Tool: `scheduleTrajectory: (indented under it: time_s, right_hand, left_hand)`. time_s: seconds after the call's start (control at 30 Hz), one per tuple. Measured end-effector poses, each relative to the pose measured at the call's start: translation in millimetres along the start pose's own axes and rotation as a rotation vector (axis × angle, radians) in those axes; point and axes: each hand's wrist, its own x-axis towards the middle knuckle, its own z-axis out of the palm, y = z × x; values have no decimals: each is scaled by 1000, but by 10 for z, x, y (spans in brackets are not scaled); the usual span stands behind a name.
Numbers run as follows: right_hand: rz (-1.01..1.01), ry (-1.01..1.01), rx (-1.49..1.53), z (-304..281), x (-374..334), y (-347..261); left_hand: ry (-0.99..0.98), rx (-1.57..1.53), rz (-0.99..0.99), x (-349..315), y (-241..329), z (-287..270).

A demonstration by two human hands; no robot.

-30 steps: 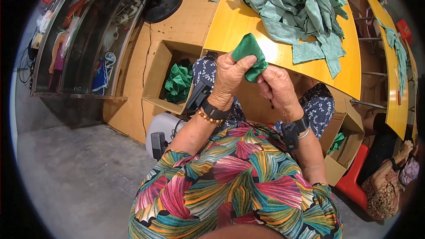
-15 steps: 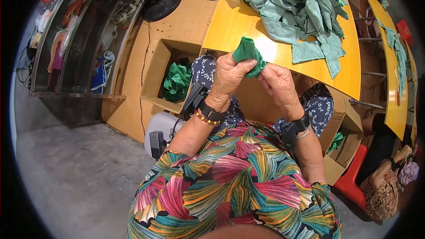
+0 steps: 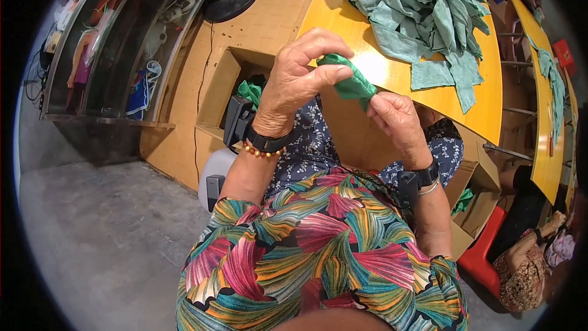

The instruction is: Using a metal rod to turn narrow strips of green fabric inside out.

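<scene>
Above my lap, near the edge of the yellow table, a small bright green cloth piece (image 3: 354, 86) stretches between my two hands. It looks narrow and folded or tube-like. My left hand (image 3: 304, 72) curves round its upper left end, thumb along the near side and fingers arched over the far side. With thumb and fingers closed, my right hand (image 3: 397, 116) pinches the lower right end. Part of the cloth is hidden behind the left thumb.
A heap of pale green fabric pieces (image 3: 422, 18) lies on the yellow table (image 3: 490, 101). Cardboard boxes holding green cloth stand left (image 3: 214, 95) and right (image 3: 490, 171) of my legs. Beyond the right box are a red stool (image 3: 484, 263) and another person's arm (image 3: 517, 254).
My left hand has shifted left and up, its fingers now arched wider. The cloth has turned from upright to slanting down rightward, and my right hand has moved slightly right and down.
</scene>
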Motion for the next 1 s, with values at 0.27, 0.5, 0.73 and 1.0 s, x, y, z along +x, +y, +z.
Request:
scheduleTrajectory:
  time_s: [0.27,0.5,0.73,1.0]
  right_hand:
    - [-48,1,78,108,8,6]
    - [-17,12,307,184,27,102]
    - [6,-20,403,222,-6,142]
    - [-127,97,-93,78,-17,101]
  left_hand:
    - [263,-465,-169,-69,-141,373]
    - [258,-461,-209,-128,-209,602]
    - [486,-732,-140,-154,-216,692]
    - [277,-500,-248,-111,-104,384]
